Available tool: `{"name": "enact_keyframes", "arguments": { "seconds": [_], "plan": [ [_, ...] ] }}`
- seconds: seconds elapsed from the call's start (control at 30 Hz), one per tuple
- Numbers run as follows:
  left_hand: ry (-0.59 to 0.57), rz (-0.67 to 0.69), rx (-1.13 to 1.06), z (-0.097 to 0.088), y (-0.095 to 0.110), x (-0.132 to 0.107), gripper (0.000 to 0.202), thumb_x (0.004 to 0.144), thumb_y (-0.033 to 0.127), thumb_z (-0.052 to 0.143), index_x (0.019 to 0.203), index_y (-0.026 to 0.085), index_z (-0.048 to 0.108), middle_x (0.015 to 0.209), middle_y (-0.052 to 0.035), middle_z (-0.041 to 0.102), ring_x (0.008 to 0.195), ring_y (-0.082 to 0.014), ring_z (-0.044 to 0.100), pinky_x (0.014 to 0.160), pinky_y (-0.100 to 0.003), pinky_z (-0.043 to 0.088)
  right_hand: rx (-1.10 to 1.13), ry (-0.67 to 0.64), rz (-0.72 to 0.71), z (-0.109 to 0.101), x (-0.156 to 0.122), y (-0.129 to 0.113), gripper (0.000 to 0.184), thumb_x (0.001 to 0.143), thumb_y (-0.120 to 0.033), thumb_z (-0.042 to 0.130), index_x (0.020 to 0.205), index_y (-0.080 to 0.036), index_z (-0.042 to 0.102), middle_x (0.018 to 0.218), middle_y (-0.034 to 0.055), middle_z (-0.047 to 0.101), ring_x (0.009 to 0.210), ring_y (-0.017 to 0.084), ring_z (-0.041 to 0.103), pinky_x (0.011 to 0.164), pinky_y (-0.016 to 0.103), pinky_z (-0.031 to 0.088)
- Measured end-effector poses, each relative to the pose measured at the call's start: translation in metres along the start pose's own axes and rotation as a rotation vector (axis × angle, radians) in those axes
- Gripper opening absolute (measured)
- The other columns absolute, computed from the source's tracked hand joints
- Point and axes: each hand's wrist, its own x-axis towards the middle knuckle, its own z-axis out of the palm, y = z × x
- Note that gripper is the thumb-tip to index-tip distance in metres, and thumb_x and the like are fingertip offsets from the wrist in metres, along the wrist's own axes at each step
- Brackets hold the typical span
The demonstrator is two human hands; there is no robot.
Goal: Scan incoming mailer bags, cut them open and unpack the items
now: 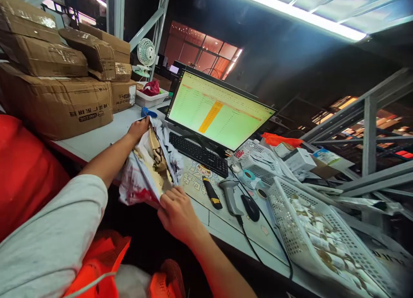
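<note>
A white plastic bag (137,184) is held at the front edge of the desk (79,145), before the keyboard (196,154), its mouth parted and something cream-coloured with dark marks showing inside. The left hand (139,128) pinches the far end of the rim; the right hand (177,210) has its fingers curled and pressed together on the near end, thumb tucked underneath. To do this well, I would pull both ends apart with even tension, keep the grip close to the rim so the film does not tear, and tip the mouth towards the eyes so the inside can be seen. Counting outward: one bag, two hands, one keyboard, one cutter (212,193) with a black and yellow handle, one scanner (230,197), one mouse (250,207) and one screen (219,111). To the right are two rolls of tape, one teal (248,176) and one dark-centred (261,194), and one large white basket (284,222) of small wrapped pieces, too many to count. At the left stand at least six cardboard boxes (61,102), with one fan (146,52) beyond them.
</note>
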Motion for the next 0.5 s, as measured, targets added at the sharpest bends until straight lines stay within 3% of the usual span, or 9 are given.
{"name": "enact_keyframes", "arguments": {
  "seconds": [0.13,0.2,0.27,0.4,0.5],
  "plan": [
    [-0.168,0.054,-0.009,0.018,-0.009,-0.013,0.023,0.090,0.025,0.060,0.112,0.019,0.064,0.092,-0.0128,0.073,0.091,-0.0300,0.072,0.084,-0.036,0.053,0.151,0.053,0.129,0.027,-0.037,-0.003,0.022,0.079,-0.013,0.054,0.067,-0.024,0.040,0.068,-0.0007,0.054,0.069,0.018,0.049,0.076,0.033,0.040],
    [-0.212,0.115,-0.029,0.021,0.001,-0.022,0.024,0.086,0.025,0.066,0.109,0.022,0.065,0.092,-0.0097,0.074,0.088,-0.0284,0.072,0.080,-0.032,0.053,0.203,0.064,0.235,0.031,-0.051,0.006,0.021,0.084,-0.019,0.057,0.070,-0.024,0.042,0.071,-0.0001,0.056,0.071,0.019,0.051,0.073,0.033,0.042],
    [-0.201,0.179,-0.048,0.017,0.016,-0.033,0.034,0.086,0.025,0.066,0.120,0.024,0.062,0.104,-0.0106,0.073,0.096,-0.0287,0.071,0.085,-0.033,0.053,0.273,0.062,0.308,0.028,-0.058,0.016,0.016,0.091,-0.031,0.060,0.080,-0.023,0.052,0.081,0.0029,0.063,0.078,0.021,0.057,0.074,0.033,0.046],
    [-0.101,0.312,-0.038,0.006,0.044,-0.067,0.043,0.093,0.030,0.060,0.134,0.021,0.052,0.117,-0.0159,0.064,0.101,-0.0332,0.068,0.090,-0.041,0.053,0.451,0.134,0.396,0.016,-0.044,0.036,0.029,0.104,-0.037,0.044,0.119,-0.021,0.063,0.116,0.0102,0.071,0.106,0.023,0.066,0.092,0.038,0.052],
    [-0.105,0.421,-0.001,0.003,0.055,-0.093,0.033,0.093,0.030,0.062,0.125,0.023,0.058,0.121,-0.0144,0.056,0.098,-0.0308,0.067,0.085,-0.040,0.055,0.377,0.237,0.423,0.021,-0.014,0.057,0.042,0.104,-0.034,0.040,0.138,-0.019,0.058,0.139,0.0133,0.063,0.131,0.025,0.056,0.111,0.044,0.043]
  ]
}}
